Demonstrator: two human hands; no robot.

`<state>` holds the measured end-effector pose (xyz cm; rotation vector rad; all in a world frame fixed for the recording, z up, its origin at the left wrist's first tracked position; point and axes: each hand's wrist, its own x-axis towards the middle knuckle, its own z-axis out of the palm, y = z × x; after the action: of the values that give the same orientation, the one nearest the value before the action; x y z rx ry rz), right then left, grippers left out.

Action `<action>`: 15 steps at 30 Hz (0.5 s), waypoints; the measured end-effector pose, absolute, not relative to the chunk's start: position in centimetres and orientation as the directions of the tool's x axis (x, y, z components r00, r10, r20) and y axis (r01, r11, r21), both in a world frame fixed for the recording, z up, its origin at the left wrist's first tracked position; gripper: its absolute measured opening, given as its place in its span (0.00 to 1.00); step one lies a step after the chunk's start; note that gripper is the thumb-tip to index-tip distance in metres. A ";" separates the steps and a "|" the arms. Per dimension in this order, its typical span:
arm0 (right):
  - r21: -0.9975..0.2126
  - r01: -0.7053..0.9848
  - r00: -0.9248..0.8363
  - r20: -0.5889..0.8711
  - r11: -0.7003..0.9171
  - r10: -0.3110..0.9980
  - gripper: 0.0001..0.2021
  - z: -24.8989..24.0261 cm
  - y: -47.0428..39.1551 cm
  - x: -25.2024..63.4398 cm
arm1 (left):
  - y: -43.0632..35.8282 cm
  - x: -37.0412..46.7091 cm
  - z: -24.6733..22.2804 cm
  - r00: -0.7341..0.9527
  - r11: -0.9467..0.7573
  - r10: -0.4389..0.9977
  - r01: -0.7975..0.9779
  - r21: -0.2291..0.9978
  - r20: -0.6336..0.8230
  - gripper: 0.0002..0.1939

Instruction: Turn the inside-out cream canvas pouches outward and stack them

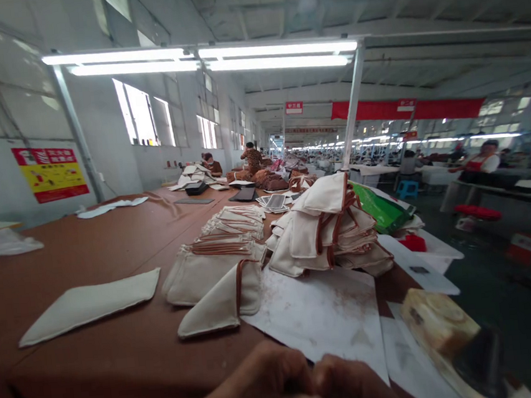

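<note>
At the bottom edge, my left hand (259,384) and my right hand (351,381) meet with fingers curled in. Both look closed. Whatever may be between the fingers is hidden below the frame. Beyond them lies a cream fabric piece with brown piping (216,300), one corner folded over. Behind it a row of similar cream pieces (226,228) leans back across the table. A tall heap of cream pieces with brown edging (315,225) rises to the right. One cream panel (92,303) lies flat by itself at the left.
White paper sheets (323,312) cover part of the brown tabletop (123,237). At the right edge stands a yellowish block-shaped object (439,320) beside a dark, blurred part. A green bag (379,207) sits behind the heap. Other people work farther off, one at the right (482,162).
</note>
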<state>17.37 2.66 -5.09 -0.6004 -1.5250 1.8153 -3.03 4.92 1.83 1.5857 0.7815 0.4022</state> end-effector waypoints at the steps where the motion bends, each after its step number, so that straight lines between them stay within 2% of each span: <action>1: -0.970 -0.221 -0.651 0.071 -0.099 0.756 0.21 -5.3 2.3 17.2 | 4.8 -3.2 1.8 0.725 0.059 0.659 0.216 0.975 -0.200 0.19; 4: -0.994 -0.106 -0.578 0.055 -0.008 0.814 0.18 -5.7 1.6 17.6 | 5.0 -4.4 0.8 0.767 0.204 0.581 0.187 0.961 -0.272 0.22; 8: -0.982 0.135 -0.508 0.048 0.134 0.860 0.16 -6.0 1.4 18.1 | 5.4 -5.2 -1.1 0.724 0.217 0.608 0.241 0.946 -0.324 0.22; 15: -0.956 0.234 -0.445 0.054 0.175 0.894 0.15 -5.6 1.1 17.6 | 5.9 -3.9 -1.5 0.748 0.249 0.593 0.183 0.951 -0.299 0.18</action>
<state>17.59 1.11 -5.59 -1.0673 -1.8033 1.2950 -3.87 5.88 -1.48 1.3176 0.7192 0.3143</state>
